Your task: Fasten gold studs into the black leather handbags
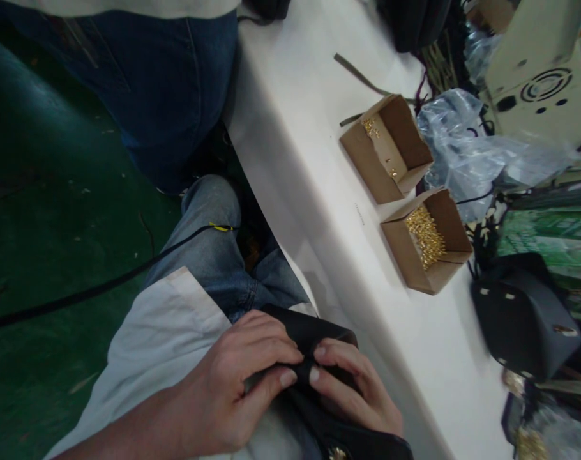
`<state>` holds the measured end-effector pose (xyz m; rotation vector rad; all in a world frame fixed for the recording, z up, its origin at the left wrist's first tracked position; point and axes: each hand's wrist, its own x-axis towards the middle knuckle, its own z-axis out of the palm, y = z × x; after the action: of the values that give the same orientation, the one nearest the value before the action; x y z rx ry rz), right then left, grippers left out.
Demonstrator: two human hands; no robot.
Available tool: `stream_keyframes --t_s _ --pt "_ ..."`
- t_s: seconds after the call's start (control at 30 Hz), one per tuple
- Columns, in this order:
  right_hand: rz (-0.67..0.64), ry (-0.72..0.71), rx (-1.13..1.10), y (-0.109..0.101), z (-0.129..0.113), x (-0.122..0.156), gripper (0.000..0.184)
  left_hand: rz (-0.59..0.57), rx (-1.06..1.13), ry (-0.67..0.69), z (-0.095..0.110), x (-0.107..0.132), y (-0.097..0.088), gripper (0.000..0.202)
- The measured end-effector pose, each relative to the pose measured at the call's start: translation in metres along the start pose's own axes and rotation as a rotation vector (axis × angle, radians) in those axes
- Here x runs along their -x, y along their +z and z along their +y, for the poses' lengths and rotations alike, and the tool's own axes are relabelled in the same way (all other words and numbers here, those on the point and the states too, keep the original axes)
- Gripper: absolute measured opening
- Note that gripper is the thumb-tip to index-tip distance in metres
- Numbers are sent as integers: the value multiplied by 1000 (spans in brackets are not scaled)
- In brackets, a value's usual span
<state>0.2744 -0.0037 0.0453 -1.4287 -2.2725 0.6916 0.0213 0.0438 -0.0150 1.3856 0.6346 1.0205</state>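
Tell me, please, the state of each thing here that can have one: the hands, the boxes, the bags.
left hand, grip shut on the black bag in the lap.
right hand, grip shut on the same bag.
near cardboard box, open, holding a heap of gold fittings.
far cardboard box, open, almost empty, only a few fittings inside.
second black bag, no hand on it.
plastic bag, crumpled.

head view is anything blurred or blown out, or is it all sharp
Head view: left hand, right hand and the black piece between them read sharp; head view, right edge: the black bag smears with blur; head view: the white table looks washed out, the floor dim.
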Motion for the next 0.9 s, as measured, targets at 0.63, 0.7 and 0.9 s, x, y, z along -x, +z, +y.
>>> stream_keyframes --t_s 0.63,0.7,0.9 --pt "-1 176 -247 21 7 -5 14 -19 119 -272 -4 3 -7 19" --pt "-33 185 -282 22 6 -5 14 -1 165 -333 -6 -1 -7 20" --pt "-33 99 -223 21 8 -6 10 -109 209 -359 -18 -17 -7 20"
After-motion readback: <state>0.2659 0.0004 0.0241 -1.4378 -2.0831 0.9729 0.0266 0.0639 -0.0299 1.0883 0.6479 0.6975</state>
